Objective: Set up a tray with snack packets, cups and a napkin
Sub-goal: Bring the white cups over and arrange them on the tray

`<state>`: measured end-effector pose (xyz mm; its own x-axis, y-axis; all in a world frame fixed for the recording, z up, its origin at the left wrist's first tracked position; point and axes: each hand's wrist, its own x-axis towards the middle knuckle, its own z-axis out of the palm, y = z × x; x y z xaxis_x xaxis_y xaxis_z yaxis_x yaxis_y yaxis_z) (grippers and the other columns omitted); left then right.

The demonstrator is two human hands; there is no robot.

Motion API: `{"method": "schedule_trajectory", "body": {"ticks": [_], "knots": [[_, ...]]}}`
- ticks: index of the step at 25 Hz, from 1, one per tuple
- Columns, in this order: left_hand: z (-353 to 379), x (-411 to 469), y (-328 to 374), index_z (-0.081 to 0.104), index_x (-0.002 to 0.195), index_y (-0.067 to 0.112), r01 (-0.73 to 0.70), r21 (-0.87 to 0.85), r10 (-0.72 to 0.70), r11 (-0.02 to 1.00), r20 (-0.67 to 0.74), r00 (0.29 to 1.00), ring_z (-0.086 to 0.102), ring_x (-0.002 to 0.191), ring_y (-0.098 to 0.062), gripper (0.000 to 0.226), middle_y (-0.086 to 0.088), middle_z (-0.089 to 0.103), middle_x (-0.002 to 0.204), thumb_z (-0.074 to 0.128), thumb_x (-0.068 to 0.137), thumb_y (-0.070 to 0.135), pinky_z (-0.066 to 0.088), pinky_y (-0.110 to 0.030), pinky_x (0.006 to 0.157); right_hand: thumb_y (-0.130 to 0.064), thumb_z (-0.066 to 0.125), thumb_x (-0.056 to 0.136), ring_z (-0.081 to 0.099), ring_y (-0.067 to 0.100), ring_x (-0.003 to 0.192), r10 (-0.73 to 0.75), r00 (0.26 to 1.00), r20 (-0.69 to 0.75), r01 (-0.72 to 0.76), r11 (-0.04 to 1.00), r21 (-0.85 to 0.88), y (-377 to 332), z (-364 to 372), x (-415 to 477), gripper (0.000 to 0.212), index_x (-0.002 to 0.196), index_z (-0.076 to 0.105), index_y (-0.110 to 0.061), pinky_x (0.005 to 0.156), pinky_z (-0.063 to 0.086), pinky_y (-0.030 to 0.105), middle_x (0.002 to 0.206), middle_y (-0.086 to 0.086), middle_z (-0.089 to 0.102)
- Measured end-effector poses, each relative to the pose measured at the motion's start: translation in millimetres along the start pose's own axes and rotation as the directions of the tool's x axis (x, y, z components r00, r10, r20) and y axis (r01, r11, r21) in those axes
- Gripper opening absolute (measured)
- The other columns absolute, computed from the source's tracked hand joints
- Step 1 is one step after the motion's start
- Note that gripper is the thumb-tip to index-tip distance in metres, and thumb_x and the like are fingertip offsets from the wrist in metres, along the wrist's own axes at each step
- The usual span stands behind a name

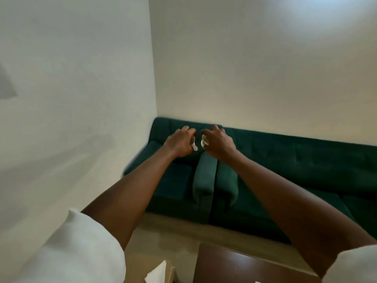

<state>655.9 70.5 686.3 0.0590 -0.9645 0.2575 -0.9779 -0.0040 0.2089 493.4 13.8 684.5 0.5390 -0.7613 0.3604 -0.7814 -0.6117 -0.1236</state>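
A: What is closest to the camera?

B: The two white sleeves, the left sleeve (67, 248) at the bottom left corner and the right sleeve (355, 262) at the bottom right. Between them, at the bottom edge, there is a white napkin (158, 271), cut off by the frame, and beside it the corner of a dark brown table (240, 266).

A: How are the arms held?

B: Both forearms are stretched forward and come together over a dark green sofa (285, 160). The left hand (180, 142) has its back up, fingers curled around a small pale object (194, 147). Only a little of it shows below the fingers, so I cannot name it.

A: And the other one?

B: The right hand (218, 142) is just beside the left, also back up, fingers closed around a small white cup (204, 142). Its round rim looks toward the left hand. What is inside the cup cannot be seen.

A: What is hard to make out?

B: The hands are blurred, and the fingertips are dark against the sofa. A green armrest (205, 176) stands under the hands. No tray is visible to me.
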Motion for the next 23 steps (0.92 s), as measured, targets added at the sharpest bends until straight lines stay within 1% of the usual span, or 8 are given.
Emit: {"method": "schedule_trajectory", "body": {"ticks": [5, 10, 12, 15, 18, 20, 21, 23], "knots": [[-25, 23, 149, 0.059, 0.124, 0.021, -0.076, 0.026, 0.075, 0.997, 0.007, 0.997, 0.062, 0.111, -0.028, 0.050, -0.006, 0.058, 0.126, 0.082, 0.081, 0.029, 0.057, -0.046, 0.093, -0.029, 0.064, 0.098, 0.058, 0.038, 0.119, 0.034, 0.997, -0.066, -0.040, 0.996, -0.085, 122, -97, -60, 0.044, 0.141, 0.055, -0.024, 0.082, 0.058, 0.044, 0.135, 0.015, 0.053], [-28, 29, 292, 0.059, 0.130, 0.021, -0.139, -0.002, 0.139, 0.990, 0.049, 0.989, 0.060, 0.110, -0.027, 0.050, -0.008, 0.051, 0.130, 0.080, 0.084, 0.023, 0.056, -0.040, 0.090, -0.025, 0.062, 0.097, 0.061, 0.040, 0.113, 0.074, 0.993, -0.088, -0.085, 0.989, -0.122, 220, -174, -124, 0.043, 0.140, 0.056, -0.025, 0.081, 0.060, 0.045, 0.131, 0.016, 0.055], [-24, 33, 343, 0.057, 0.134, 0.020, -0.171, -0.005, 0.171, 0.985, 0.062, 0.983, 0.060, 0.112, -0.028, 0.054, -0.010, 0.051, 0.131, 0.079, 0.085, 0.019, 0.057, -0.043, 0.092, -0.024, 0.061, 0.096, 0.061, 0.038, 0.113, 0.120, 0.988, -0.095, -0.131, 0.985, -0.114, 255, -194, -148, 0.046, 0.141, 0.056, -0.026, 0.084, 0.060, 0.045, 0.129, 0.015, 0.057], [-5, 37, 404, 0.053, 0.138, 0.018, -0.211, -0.025, 0.212, 0.977, 0.073, 0.975, 0.060, 0.115, -0.030, 0.057, -0.011, 0.053, 0.133, 0.077, 0.086, 0.017, 0.056, -0.047, 0.097, -0.020, 0.067, 0.094, 0.062, 0.036, 0.111, 0.171, 0.983, -0.059, -0.177, 0.978, -0.113, 300, -202, -176, 0.052, 0.144, 0.054, -0.025, 0.086, 0.059, 0.044, 0.126, 0.015, 0.058], [19, 45, 445, 0.054, 0.133, 0.016, -0.272, -0.006, 0.272, 0.962, 0.083, 0.959, 0.061, 0.113, -0.034, 0.054, -0.014, 0.054, 0.129, 0.076, 0.084, 0.021, 0.055, -0.048, 0.095, -0.022, 0.068, 0.091, 0.064, 0.035, 0.102, 0.240, 0.970, -0.048, -0.243, 0.966, -0.086, 332, -203, -193, 0.043, 0.134, 0.060, -0.026, 0.078, 0.053, 0.037, 0.117, 0.013, 0.060], [47, 53, 462, 0.055, 0.131, 0.018, -0.285, -0.022, 0.286, 0.958, 0.111, 0.952, 0.062, 0.112, -0.035, 0.056, -0.014, 0.054, 0.128, 0.078, 0.081, 0.024, 0.056, -0.048, 0.094, -0.025, 0.068, 0.089, 0.064, 0.035, 0.100, 0.284, 0.958, -0.029, -0.285, 0.955, -0.078, 354, -189, -207, 0.041, 0.130, 0.062, -0.027, 0.076, 0.052, 0.037, 0.115, 0.012, 0.059], [65, 58, 467, 0.055, 0.131, 0.021, -0.273, -0.040, 0.276, 0.961, 0.137, 0.952, 0.062, 0.111, -0.034, 0.057, -0.013, 0.054, 0.129, 0.080, 0.079, 0.024, 0.057, -0.049, 0.092, -0.025, 0.071, 0.089, 0.063, 0.035, 0.102, 0.310, 0.951, -0.008, -0.310, 0.948, -0.072, 367, -176, -214, 0.045, 0.132, 0.061, -0.027, 0.078, 0.054, 0.039, 0.118, 0.013, 0.059], [101, 68, 473, 0.055, 0.130, 0.025, -0.251, -0.084, 0.263, 0.964, 0.195, 0.945, 0.061, 0.109, -0.031, 0.056, -0.011, 0.053, 0.129, 0.079, 0.081, 0.024, 0.057, -0.043, 0.085, -0.026, 0.076, 0.087, 0.062, 0.037, 0.109, 0.361, 0.932, 0.043, -0.357, 0.931, -0.074, 394, -149, -230, 0.052, 0.136, 0.059, -0.025, 0.087, 0.057, 0.045, 0.124, 0.015, 0.058]]}}
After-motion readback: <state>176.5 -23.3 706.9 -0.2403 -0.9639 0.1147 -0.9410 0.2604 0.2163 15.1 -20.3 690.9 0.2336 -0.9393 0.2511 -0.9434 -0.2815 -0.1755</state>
